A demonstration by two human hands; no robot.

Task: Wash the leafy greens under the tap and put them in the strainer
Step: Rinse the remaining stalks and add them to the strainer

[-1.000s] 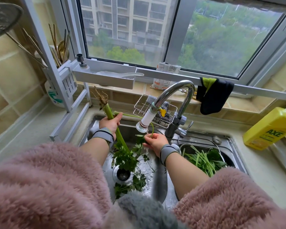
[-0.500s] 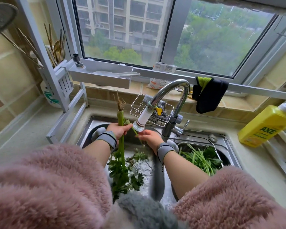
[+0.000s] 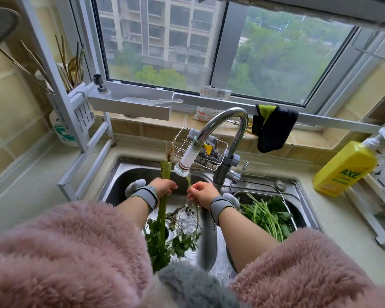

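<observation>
While water runs from the tap [image 3: 183, 167], a stalk of greens gets rinsed over the sink [image 3: 116, 174].
The strainer [image 3: 285, 196], right of the right hand [image 3: 201, 192], holds washed greens [image 3: 267, 214]; the left hand [image 3: 165, 186] grips the celery bunch [image 3: 162, 210]; the right pinches one thin stem [image 3: 189, 181], best turned slowly under the stream.

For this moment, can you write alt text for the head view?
Over a steel sink, the left hand grips a leafy stalk, roots up, while the right hand pinches a thin stem under the tap nozzle. Washed greens lie in the strainer on the right.
</observation>
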